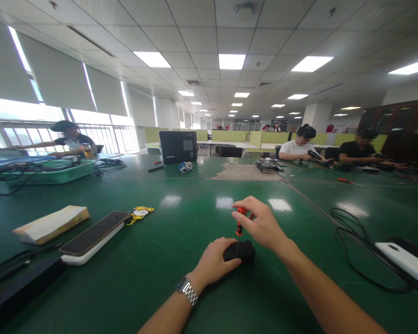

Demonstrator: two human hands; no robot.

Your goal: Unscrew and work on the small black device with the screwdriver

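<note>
A small black box (248, 253) rests on the green tabletop (181, 211). My left hand (214, 260), with a metal watch (187, 290) on its wrist, grips the box from its left side, thumb at the near side and fingers at the far side. Above the box, my right hand (259, 221) is closed on the handle of a red-and-black screwdriver (239, 225). The screwdriver stands nearly upright, its shaft pointing down at the top of the box. Whether its tip sits in a screw is too small to tell.
To the left lie a phone (95, 233) on a white case, a paper pad (52, 223) and a yellow packet (139, 213). Cables and a white device (402, 262) are at right. Farther back are a green basket (68, 171), a black case (177, 147) and several people.
</note>
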